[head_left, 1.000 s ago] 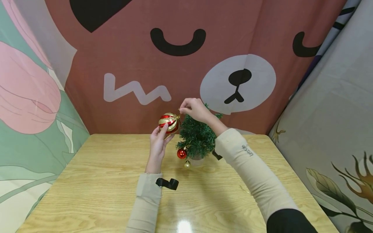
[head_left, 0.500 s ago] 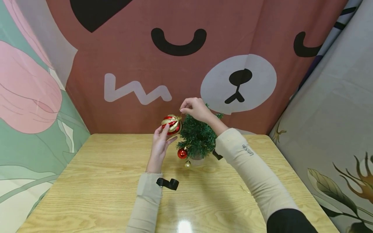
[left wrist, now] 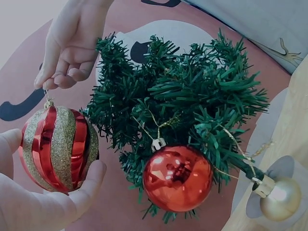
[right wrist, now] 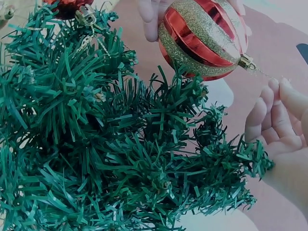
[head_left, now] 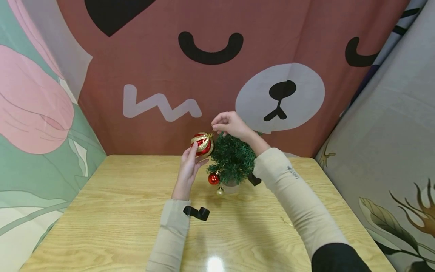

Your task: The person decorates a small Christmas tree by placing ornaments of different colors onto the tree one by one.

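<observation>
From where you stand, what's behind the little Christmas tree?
Behind the artificial Christmas tree, a reddish-brown cartoon-animal cloth backdrop hangs beyond the wood-grain table. Whatever the tree itself covers cannot be seen.

A reddish-brown cloth [head_left: 153,64] hangs behind a wooden table [head_left: 122,204].

Head view: bright and even; I note one white glare patch low on the table [head_left: 136,211] and a soft shadow left of my right sleeve [head_left: 299,200]. Wrist views: cooler, hazier. The striped bauble [left wrist: 60,149] and red bauble [left wrist: 178,180] return spot highlights. The gold thread [right wrist: 264,73] reads legibly at right wrist, faintly from the head.
</observation>
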`<state>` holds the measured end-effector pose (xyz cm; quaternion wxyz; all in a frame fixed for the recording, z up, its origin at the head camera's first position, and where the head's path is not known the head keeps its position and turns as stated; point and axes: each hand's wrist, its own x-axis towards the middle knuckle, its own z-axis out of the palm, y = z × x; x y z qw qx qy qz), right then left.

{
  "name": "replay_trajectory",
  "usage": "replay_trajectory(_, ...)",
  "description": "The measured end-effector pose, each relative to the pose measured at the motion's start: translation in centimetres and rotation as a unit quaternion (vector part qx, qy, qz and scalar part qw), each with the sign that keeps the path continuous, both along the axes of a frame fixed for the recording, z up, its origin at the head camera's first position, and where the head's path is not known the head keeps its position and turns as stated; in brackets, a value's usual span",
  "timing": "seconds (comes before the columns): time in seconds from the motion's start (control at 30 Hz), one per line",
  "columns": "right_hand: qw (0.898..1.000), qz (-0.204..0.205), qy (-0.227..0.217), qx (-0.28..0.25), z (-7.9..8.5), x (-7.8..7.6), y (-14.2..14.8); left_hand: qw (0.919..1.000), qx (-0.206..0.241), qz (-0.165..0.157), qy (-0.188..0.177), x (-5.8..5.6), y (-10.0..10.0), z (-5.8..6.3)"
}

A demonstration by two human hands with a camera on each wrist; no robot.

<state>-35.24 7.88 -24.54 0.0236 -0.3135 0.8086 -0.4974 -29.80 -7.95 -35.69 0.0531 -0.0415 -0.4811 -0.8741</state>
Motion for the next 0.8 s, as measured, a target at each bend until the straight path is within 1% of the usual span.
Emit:
replay_trajectory(0.1,1.0,0.01,-0.017,-0.016,0.1,0.0,0.1,1.0,0.003,0.003,0.003,0.0,0.1,0.2)
replay_trajectory(0.2,0.999,0.018,-0.019,-0.017,0.2,0.0,0.1,1.0,0.005,0.005,0.002,0.1,0.2,0.4)
replay_trajectory(0.27,1.0,0.023,-0.001,0.0,0.3,0.0,0.2,0.9999,0.006,0.009,0.001,0.1,0.3,0.5)
replay_trajectory(0.37,0.997,0.018,0.051,0.052,0.6,0.1,0.2,0.9998,0.009,0.018,-0.001,0.0,0.4,0.6)
replay_trajectory(0.47,0.986,-0.001,0.115,0.122,1.0,0.3,0.2,0.9996,0.01,0.027,0.001,-0.1,0.4,0.7)
replay_trajectory(0.53,0.977,-0.012,0.142,0.159,1.2,0.4,0.0,0.9994,0.004,0.035,0.002,-0.1,0.5,0.8)
replay_trajectory(0.63,0.966,-0.025,0.165,0.199,1.4,0.6,-0.1,0.9989,-0.006,0.047,-0.005,-0.1,0.5,0.9)
replay_trajectory(0.8,0.955,-0.037,0.184,0.231,1.2,0.6,-0.1,0.9975,-0.032,0.06,-0.019,-0.2,0.5,1.1)
